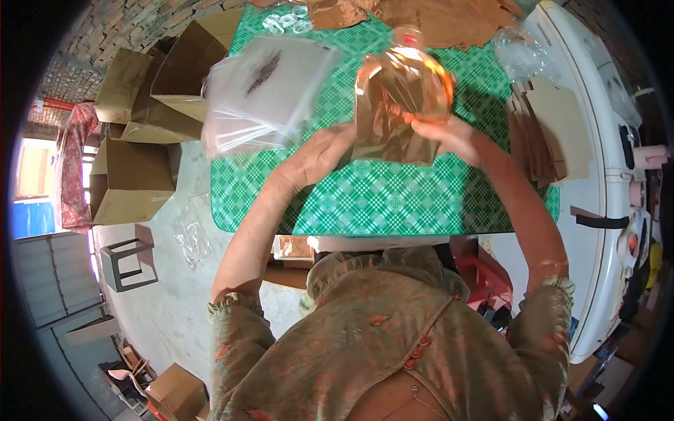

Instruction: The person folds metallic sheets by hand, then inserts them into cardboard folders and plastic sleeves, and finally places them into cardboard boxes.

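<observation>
A shiny copper-coloured foil piece (pixel 397 130), with glare on its upper right edge, is held over the green checked tablecloth (pixel 379 200). My left hand (pixel 324 151) is at its left edge, the fingertips hidden behind the foil. On the right side my right hand (pixel 453 137) pinches the foil between thumb and fingers. Left of the foil lies a stack of clear plastic bags (pixel 270 91) with dark print on the top one. More copper foil sheets (pixel 442 21) lie at the table's far edge.
White rings (pixel 286 21) sit at the far left of the table. Brown cardboard pieces (pixel 537 133) and crumpled clear plastic (pixel 523 52) are on the right, beside a white appliance (pixel 586 168). Open cardboard boxes (pixel 133 179) stand left; a grey stool (pixel 128 259) is on the floor.
</observation>
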The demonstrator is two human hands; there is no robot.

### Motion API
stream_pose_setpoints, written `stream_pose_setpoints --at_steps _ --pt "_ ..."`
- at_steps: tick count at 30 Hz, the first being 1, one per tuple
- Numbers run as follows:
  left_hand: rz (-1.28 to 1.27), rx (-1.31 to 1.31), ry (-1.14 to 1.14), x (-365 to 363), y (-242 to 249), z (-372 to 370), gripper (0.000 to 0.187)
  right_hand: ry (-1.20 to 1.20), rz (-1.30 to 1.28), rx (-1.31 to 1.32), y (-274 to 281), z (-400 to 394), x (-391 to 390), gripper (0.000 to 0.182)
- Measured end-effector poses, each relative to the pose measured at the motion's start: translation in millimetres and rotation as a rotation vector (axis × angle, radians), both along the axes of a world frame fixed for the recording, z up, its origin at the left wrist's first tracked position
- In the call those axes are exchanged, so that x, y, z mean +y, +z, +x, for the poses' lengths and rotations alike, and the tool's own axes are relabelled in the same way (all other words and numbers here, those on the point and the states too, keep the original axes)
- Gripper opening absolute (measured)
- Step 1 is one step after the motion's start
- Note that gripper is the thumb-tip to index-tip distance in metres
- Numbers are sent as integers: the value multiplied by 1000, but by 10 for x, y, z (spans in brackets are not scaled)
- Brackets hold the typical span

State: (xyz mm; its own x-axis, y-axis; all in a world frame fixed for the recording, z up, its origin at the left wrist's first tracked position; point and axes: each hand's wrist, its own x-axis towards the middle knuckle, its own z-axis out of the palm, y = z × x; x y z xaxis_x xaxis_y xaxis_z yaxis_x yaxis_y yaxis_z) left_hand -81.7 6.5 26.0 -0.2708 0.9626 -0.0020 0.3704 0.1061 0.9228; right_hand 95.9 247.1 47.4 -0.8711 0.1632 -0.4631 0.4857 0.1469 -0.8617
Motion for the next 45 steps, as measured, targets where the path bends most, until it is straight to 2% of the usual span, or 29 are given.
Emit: stream_pose_setpoints --at_steps 3,7,10,11,16,19,22,29,34,39,41,44,45 --pt "-96 -20 12 -36 -108 -88 44 -27 -168 -15 -118 -131 105 52" --pt "55 89 12 24 -96 14 37 -51 -290 -41 -163 -177 125 53" --pt "246 342 125 53 -136 39 30 -64 -321 -42 -176 -183 129 51" --pt "219 371 130 39 -134 33 30 -63 -333 -34 -179 -178 132 51" --pt "140 532 168 -87 -163 82 28 -71 -308 -21 -240 -176 159 55" --pt "208 588 269 -141 -213 153 24 -83 -271 -28 -273 -182 164 58" --pt "63 578 315 -186 -160 223 28 -77 -262 -48 -239 -192 159 60" --pt "93 654 476 -121 -340 323 21 -74 -234 -58 -206 -226 126 61" --pt "126 833 510 -40 -391 380 20 -86 -212 -51 -225 -226 126 56" --pt "126 892 511 -16 -338 400 17 -114 -245 -106 -238 -286 128 49" --pt "92 904 490 -28 -272 414 22 -98 -252 -99 -222 -284 121 48" --pt "292 910 428 74 -189 433 33 -68 -236 -93 -251 -300 158 47" --pt "221 895 331 69 -172 459 53 -71 -228 -95 -254 -295 141 47"
